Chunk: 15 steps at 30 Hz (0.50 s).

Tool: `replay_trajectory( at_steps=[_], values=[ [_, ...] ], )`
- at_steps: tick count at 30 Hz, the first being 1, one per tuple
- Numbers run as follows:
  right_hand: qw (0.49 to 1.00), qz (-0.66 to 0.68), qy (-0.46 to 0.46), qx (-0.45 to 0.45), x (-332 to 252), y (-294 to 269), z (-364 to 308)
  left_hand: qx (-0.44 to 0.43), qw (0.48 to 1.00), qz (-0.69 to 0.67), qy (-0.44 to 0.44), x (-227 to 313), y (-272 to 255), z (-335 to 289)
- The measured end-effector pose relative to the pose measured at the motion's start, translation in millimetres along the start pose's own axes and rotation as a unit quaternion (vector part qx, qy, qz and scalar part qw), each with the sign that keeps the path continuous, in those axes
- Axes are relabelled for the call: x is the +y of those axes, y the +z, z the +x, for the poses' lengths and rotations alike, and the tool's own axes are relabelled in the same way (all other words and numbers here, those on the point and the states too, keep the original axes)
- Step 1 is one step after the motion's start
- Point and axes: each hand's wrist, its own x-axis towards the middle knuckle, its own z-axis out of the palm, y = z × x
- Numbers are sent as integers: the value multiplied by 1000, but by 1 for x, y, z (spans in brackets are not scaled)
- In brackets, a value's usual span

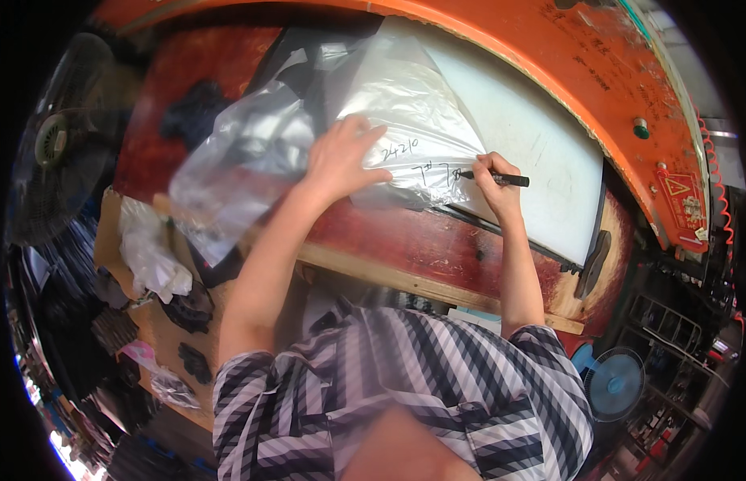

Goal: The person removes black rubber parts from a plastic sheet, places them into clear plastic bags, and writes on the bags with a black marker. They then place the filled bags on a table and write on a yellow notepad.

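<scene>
A clear plastic bag (405, 112) lies spread over a white board, with black handwriting on its right part. My right hand (498, 186) grips a black marker pen (513, 180), its tip at the end of the lower written line. My left hand (346, 159) lies on the bag left of the writing, fingers spread and thumb toward the marks. More crumpled clear plastic (229, 176) spreads out to the left of my left forearm.
An orange machine frame (581, 68) arches over the far side. The white board (541, 168) rests on a worn red table (405, 244). At lower left, a cardboard surface (201, 409) carries bags and dark pieces. A blue fan (616, 383) stands at lower right.
</scene>
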Motion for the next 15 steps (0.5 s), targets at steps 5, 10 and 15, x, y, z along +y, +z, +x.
replay_trajectory(
  at_steps=[5, 10, 15],
  values=[
    [994, 35, 47, 88, 2, -13, -4, 17, 1000, -6, 10, -11, 12, -2],
    [937, 263, 51, 222, -9, -12, 3, 106, 994, -19, 22, -16, 25, -18],
    [903, 414, 59, 96, -65, 22, 12, 295, 954, -42, -15, -10, -16, -68]
  ],
)
